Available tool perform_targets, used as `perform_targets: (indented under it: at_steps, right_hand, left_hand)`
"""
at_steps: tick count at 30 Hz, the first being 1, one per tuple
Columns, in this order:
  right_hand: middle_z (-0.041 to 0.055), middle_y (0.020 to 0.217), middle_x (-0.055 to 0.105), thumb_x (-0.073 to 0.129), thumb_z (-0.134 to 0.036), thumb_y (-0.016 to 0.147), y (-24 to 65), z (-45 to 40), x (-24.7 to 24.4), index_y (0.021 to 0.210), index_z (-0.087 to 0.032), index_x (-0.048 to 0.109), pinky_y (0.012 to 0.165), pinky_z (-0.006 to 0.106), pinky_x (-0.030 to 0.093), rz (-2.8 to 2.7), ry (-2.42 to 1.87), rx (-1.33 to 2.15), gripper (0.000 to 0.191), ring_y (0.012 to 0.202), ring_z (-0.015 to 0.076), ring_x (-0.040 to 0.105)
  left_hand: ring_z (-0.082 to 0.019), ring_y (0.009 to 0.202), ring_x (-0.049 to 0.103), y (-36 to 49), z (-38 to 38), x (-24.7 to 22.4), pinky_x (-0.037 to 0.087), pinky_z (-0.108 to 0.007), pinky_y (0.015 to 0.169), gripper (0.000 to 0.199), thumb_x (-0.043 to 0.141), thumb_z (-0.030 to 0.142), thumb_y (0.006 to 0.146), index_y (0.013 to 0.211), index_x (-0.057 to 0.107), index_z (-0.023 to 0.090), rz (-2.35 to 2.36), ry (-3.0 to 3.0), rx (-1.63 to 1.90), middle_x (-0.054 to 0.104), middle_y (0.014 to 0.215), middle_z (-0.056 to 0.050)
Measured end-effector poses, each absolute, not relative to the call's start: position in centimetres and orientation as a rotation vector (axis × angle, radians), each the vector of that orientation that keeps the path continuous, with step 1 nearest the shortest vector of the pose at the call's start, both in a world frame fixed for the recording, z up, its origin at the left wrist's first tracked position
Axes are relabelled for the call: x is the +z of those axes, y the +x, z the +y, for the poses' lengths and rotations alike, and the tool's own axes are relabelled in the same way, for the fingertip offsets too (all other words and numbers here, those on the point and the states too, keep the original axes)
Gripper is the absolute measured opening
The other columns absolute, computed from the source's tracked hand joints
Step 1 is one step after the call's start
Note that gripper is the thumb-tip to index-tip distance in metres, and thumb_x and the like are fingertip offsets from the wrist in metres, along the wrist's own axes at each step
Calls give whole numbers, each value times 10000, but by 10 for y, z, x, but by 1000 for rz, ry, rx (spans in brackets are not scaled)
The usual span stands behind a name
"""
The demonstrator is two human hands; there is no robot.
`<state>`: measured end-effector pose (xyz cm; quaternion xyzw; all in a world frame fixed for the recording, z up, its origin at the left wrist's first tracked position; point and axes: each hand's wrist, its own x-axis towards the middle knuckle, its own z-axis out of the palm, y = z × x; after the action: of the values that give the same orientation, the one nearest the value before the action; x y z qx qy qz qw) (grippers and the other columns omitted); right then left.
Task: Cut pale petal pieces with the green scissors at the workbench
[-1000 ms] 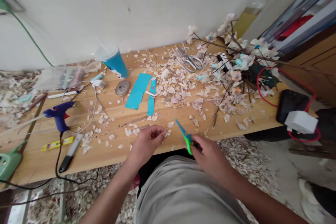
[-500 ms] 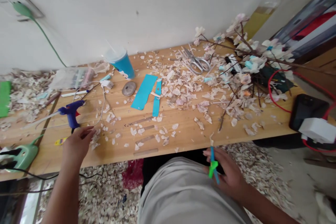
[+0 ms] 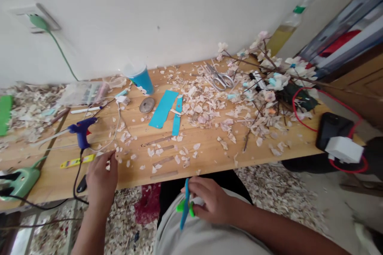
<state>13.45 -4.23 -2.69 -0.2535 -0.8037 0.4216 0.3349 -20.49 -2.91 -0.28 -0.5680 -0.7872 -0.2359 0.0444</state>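
Note:
My left hand (image 3: 103,175) is over the table's front edge at left, fingers drawn together among small pale petal-like flakes. Whether a flake is pinched in them I cannot make out. Beside it lie a yellow packaged utility knife (image 3: 77,161) and a blue glue gun (image 3: 82,131) with its black cord. My right hand (image 3: 211,199) is closed in front of my grey shirt, holding a blue strip-like piece (image 3: 185,207) with a bright green looped part (image 3: 180,206). Its exact kind does not show. Two cut turquoise sheets, a wide one (image 3: 164,108) and a narrow one (image 3: 177,116), lie mid-table.
Metal scissors (image 3: 221,79) lie among the flakes. Branches with pale flowers (image 3: 275,75) spread at right, before a bottle (image 3: 284,32). A blue cup (image 3: 141,80) and round metal lid (image 3: 147,104) stand left of centre. A phone (image 3: 332,129) and white charger (image 3: 344,149) sit at the right edge.
My right hand has moved left with the blue and green piece, which is now in front of my shirt. My left hand has shifted right, uncovering more of the yellow knife. The view has turned slightly.

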Motion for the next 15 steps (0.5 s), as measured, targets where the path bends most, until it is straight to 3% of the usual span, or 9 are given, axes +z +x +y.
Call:
perform_targets:
  at_steps: [5, 9, 12, 15]
  right_hand:
    - [117, 1138, 665, 552, -200, 860, 163, -31, -28, 1215, -192, 563, 964, 351, 501, -2166, -910, 851, 355, 1095, 214, 617]
    - [160, 1320, 582, 567, -200, 857, 201, -4, -31, 1336, -173, 482, 1074, 445, 433, -2165, -1134, 735, 488, 1275, 252, 517]
    - [164, 1312, 580, 514, -197, 875, 231, 12, -36, 1304, -171, 502, 1078, 503, 420, -2124, -1297, 619, 429, 1280, 277, 511]
    - [148, 1233, 601, 476, -184, 875, 251, 18, -40, 1240, -189, 513, 1010, 500, 477, -1921, -1506, 588, 367, 1151, 270, 598]
  left_hand:
    - [-235, 1141, 600, -115, -36, -14, 483, -390, 1002, 267, 468, 222, 945, 1168, 612, 200, -2056, -2374, -894, 665, 1162, -105]
    - [-280, 1382, 419, -51, -41, -30, 424, -473, 1095, 470, 504, 231, 939, 1405, 447, 229, -1770, -2765, -617, 497, 1455, -121]
    - [-285, 1405, 387, -36, -40, -39, 419, -490, 1103, 537, 500, 215, 943, 1463, 369, 220, -1690, -2774, -549, 434, 1504, -137]
    - [-281, 1395, 406, -43, -39, -41, 435, -473, 1095, 536, 508, 195, 939, 1458, 379, 224, -1751, -2672, -623, 450, 1492, -137]
